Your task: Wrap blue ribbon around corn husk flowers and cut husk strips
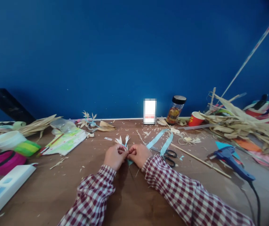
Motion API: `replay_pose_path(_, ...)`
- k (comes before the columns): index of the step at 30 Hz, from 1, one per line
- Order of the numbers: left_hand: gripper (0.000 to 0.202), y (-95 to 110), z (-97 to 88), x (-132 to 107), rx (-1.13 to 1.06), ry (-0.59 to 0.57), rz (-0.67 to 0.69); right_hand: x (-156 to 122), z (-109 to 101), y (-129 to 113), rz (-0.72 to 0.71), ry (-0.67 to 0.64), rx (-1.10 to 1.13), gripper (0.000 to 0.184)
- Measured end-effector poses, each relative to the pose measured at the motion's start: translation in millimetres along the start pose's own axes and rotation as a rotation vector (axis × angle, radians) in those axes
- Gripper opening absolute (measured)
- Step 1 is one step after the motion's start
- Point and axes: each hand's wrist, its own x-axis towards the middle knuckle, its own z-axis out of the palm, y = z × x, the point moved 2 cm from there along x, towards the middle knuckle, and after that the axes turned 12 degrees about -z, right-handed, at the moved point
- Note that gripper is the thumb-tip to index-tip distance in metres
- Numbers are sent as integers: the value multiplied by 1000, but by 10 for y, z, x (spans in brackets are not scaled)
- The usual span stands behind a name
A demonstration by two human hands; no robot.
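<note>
My left hand (115, 156) and my right hand (139, 154) meet at the middle of the table, fingertips pinched together. Between them is a small husk flower (126, 140), its pale split petals spreading above my fingers and bits of light blue showing around and below them. My fingers hide the flower's middle. Just beyond my right hand lies a light blue strip (157, 139), bent over in a loop. Black-handled scissors (170, 158) rest beside my right sleeve, partly hidden. A thin wooden stick (201, 160) lies diagonally to the right of the scissors.
A blue glue gun (234, 161) with a black cord lies at right, near piled dried husks (242, 116). A red paper cup (196, 119) and a jar (176, 110) stand at the wall. At left are a painted sheet (65, 142) and a white power strip (14, 190). Shavings litter the table.
</note>
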Motion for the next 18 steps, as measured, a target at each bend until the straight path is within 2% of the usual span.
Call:
replay_pose_path(7,15,-9,-25,-22,75,104,152,-26,-21,-32,-19,-23,-5,15)
replay_pose_path(15,12,-5,-26,-18,101,120,194,-64,-70,25,-157,2,61,18)
replay_pose_path(18,14,7,-26,-27,114,120,200,-183,-116,7,-260,43,-13,13)
